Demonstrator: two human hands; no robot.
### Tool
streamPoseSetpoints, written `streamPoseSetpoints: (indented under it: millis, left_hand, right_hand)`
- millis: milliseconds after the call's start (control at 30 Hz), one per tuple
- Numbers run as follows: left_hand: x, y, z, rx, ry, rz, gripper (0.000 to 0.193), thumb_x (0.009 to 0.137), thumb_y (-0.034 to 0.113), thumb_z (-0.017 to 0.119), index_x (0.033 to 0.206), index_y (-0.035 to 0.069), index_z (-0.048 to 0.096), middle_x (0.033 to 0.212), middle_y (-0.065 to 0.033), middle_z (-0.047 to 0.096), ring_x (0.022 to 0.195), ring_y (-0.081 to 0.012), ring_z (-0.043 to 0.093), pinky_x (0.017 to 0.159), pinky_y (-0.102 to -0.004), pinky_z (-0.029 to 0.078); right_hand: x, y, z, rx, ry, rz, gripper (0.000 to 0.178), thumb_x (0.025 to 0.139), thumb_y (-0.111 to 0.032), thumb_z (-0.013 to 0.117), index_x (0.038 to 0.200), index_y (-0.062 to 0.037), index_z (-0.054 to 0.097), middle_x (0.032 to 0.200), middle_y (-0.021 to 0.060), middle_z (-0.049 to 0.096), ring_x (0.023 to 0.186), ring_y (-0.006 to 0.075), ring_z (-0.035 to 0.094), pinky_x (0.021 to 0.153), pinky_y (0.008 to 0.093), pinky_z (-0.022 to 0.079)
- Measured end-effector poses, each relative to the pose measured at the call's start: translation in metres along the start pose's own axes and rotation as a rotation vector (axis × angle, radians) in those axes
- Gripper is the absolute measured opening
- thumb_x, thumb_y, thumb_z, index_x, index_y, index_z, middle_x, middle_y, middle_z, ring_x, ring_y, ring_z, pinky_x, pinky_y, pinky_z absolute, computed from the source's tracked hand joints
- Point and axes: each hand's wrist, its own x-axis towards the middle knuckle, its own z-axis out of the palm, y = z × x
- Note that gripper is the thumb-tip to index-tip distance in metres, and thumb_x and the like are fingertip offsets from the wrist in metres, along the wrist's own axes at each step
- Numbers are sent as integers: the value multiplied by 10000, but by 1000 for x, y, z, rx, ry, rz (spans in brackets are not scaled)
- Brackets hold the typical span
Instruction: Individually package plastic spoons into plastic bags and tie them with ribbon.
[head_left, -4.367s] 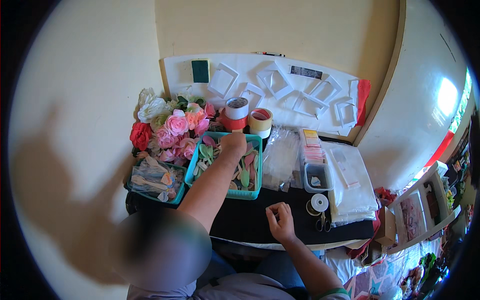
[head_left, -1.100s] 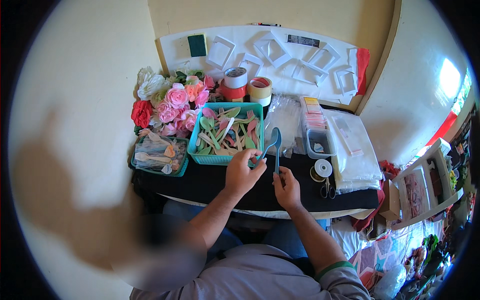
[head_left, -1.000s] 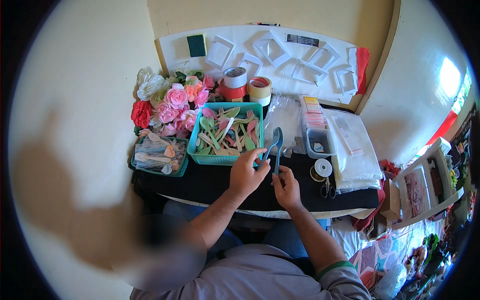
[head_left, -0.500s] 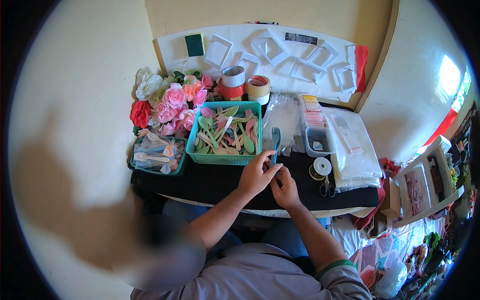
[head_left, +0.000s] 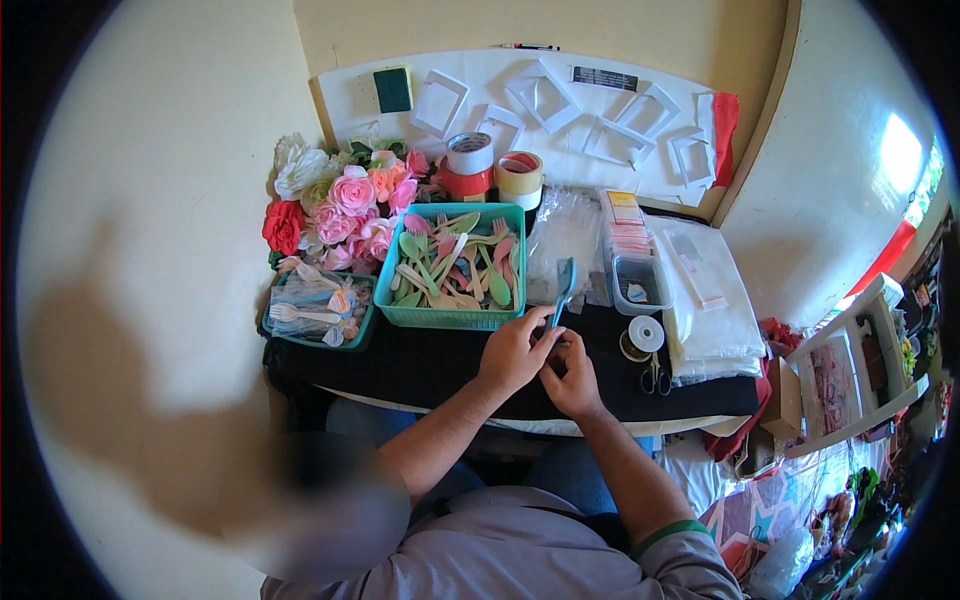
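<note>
Blue cutlery: In the head view, the slim blue plastic cutlery rises out of your hands, just right of the teal rectangular plastic basket. Whether a second piece nests against it, you cannot tell.
Left hand: Your bare left hand pinches the handle, near the basket's front right corner.
Right hand: Your bare right hand sits close against the left, farther right of the basket; its fingers curl by the lower handle, but whether they clamp it is hidden.
Handle: Best use a light pinch, steady the lower end with your right fingertips, and turn the handle rather than bend it; thin plastic would likely flex.
Black cloth: The black fabric table cover runs in front of the basket and gives your wrists low working room.
Front hem: The pale fabric hem lies farther in front of the basket, under your forearms; a piece dropped there could slip off.
Right side: Crinkled clear plastic bags lie just right of the basket; the round white spool and black-handled metal scissors, farther right, limit a sideways sweep.
</note>
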Motion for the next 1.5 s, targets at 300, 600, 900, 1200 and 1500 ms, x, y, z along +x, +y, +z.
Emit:
streamPoseSetpoints:
  millis: [300, 600, 900, 1200, 1500]
  left_hand:
    - [-1, 1, 1, 10, -9, -38, 346, 882, 242, 671, 1180, 84, 593, 958, -131, 711, 735, -251, 691, 654, -341, 533]
    - [4, 10, -8, -203, -49, -54, 369, 909, 307, 652, 1149, 32, 598, 889, -131, 713, 702, -193, 688, 624, -310, 531]
    - [46, 13, -47, -527, -394, -396, 400, 927, 300, 639, 1222, 52, 530, 888, -71, 639, 608, -99, 581, 488, -224, 472]
    - [-17, -18, -21, -326, -261, -377, 236, 963, 280, 565, 1085, 78, 549, 874, -77, 645, 698, -127, 643, 582, -269, 495]
    - [-27, -4, -16, 407, -219, -46, 206, 890, 261, 648, 1026, 109, 621, 905, -106, 607, 831, -308, 624, 696, -379, 502]
  right_hand:
    - [1, -9, -1, -85, 7, 52, 549, 834, -100, 696, 1269, -11, 373, 883, 149, 679, 818, 251, 691, 713, 334, 529]
    - [-4, -11, -13, 139, 58, 152, 352, 921, -110, 619, 1199, -2, 433, 928, 136, 669, 860, 222, 677, 756, 337, 519]
    - [-15, -31, -87, 487, -320, 358, 298, 987, -137, 539, 1253, -5, 545, 910, 30, 608, 856, 97, 579, 761, 256, 471]
    - [-27, -32, -85, -112, -163, 159, 273, 995, -144, 492, 1223, -2, 541, 935, 150, 578, 877, 289, 590, 797, 370, 473]
    - [-28, -8, -87, -671, -218, -73, 222, 949, -177, 528, 1127, -51, 567, 972, 128, 576, 978, 298, 567, 858, 418, 456]
